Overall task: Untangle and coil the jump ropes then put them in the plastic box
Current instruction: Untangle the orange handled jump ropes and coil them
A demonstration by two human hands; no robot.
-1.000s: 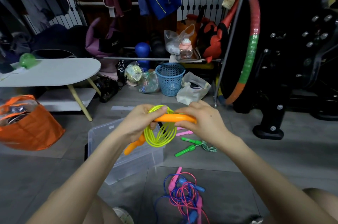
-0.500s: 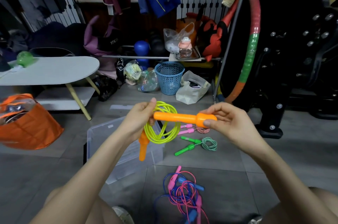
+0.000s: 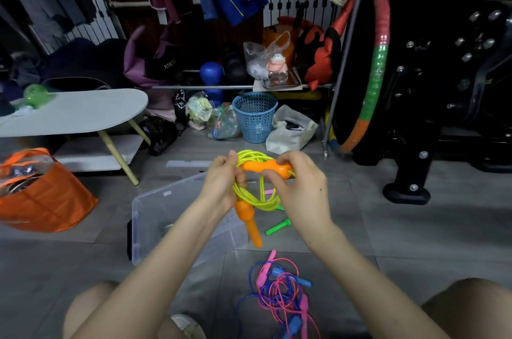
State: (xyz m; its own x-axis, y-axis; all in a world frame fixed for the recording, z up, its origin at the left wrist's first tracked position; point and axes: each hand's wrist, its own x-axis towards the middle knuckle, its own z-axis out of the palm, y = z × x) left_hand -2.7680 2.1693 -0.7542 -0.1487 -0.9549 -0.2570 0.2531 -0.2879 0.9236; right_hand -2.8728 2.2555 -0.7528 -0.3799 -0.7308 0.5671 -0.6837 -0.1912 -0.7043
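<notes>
A yellow jump rope [image 3: 253, 197] hangs coiled in the air between my hands. My left hand [image 3: 221, 183] grips the coil at its left side. My right hand [image 3: 297, 186] pinches one orange handle [image 3: 263, 167], which lies across the top of the coil. The other orange handle [image 3: 249, 221] dangles below my left hand. The clear plastic box [image 3: 155, 216] stands open on the floor under my left forearm. A pink and a blue jump rope [image 3: 279, 291] lie tangled on the floor near my knees. A green rope handle [image 3: 277, 227] shows behind my right wrist.
An orange bag [image 3: 41, 194] sits at the left, beside a low white table [image 3: 74, 111]. A blue basket [image 3: 255, 117], plastic bags and clothes crowd the back. A striped hoop [image 3: 374, 67] and black exercise equipment [image 3: 443, 89] stand at the right.
My right hand has drawn the orange handle back in toward the coil, closer to my left hand. The lower handle now hangs straight down.
</notes>
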